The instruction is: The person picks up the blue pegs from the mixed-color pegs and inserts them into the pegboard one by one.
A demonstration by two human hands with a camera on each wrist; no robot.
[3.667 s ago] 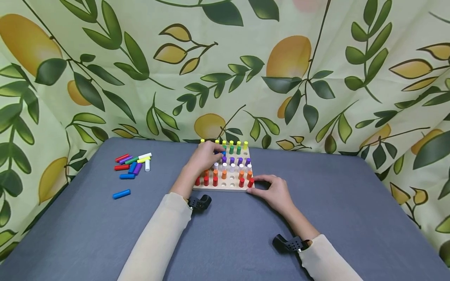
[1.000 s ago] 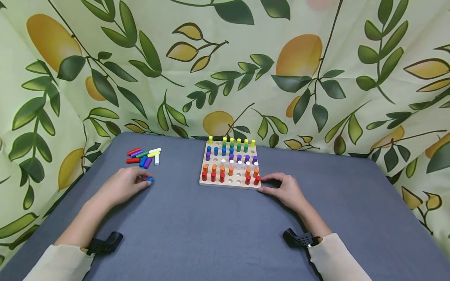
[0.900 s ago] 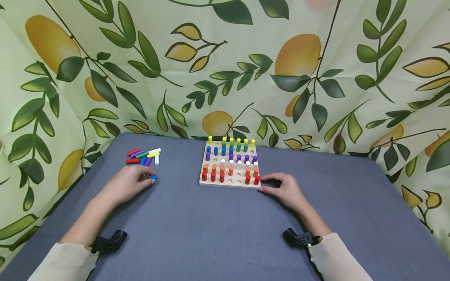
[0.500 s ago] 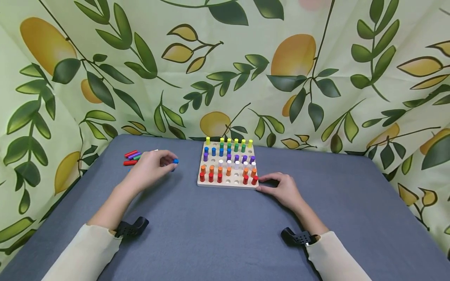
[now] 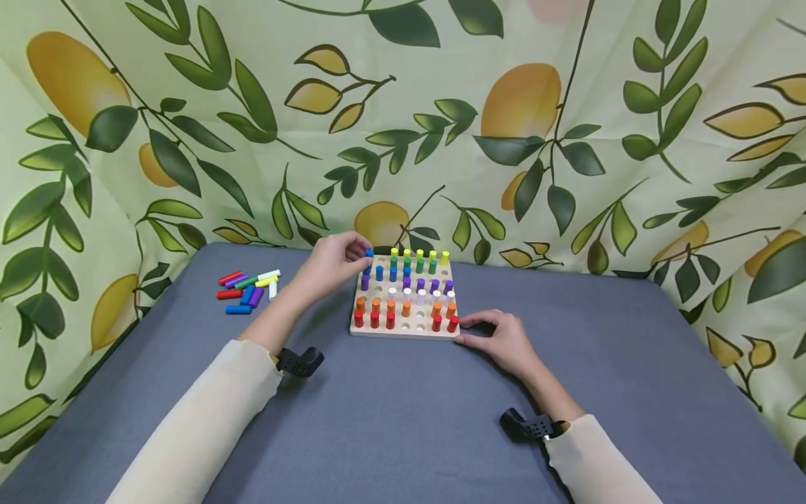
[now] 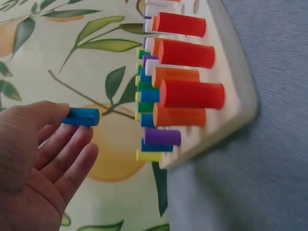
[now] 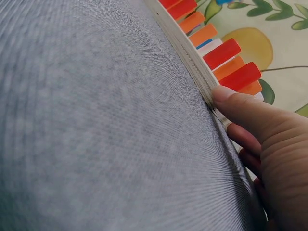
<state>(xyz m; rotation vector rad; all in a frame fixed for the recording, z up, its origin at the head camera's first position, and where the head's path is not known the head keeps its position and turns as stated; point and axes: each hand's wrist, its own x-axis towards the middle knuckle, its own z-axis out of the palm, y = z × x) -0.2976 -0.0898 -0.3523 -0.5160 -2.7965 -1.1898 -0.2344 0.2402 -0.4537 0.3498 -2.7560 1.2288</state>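
My left hand (image 5: pixel 330 266) pinches a blue peg (image 6: pixel 84 116) between thumb and fingers, above the back left corner of a wooden pegboard (image 5: pixel 403 334). In the left wrist view the peg's free end sticks out past the thumb, apart from the pegs in the board. Rows of red, orange, white, purple, blue, green and yellow pegs stand upright in the holes, with some holes bare. At the front right corner my right hand (image 5: pixel 504 343) grips the board, its thumb (image 7: pixel 226 94) against the front edge beside a red peg (image 7: pixel 240 76).
Loose pegs lie in a pile left of the board, among them a red peg (image 5: pixel 229 295), a green peg (image 5: pixel 246 283) and a blue peg (image 5: pixel 238 309). A grey cloth (image 5: pixel 403 420) covers the table. Behind it hangs a leaf-patterned curtain (image 5: pixel 403 168).
My left hand left the board, picked up a loose blue peg near the pile and carried it right to the board's back left corner. The right hand stays at its corner.
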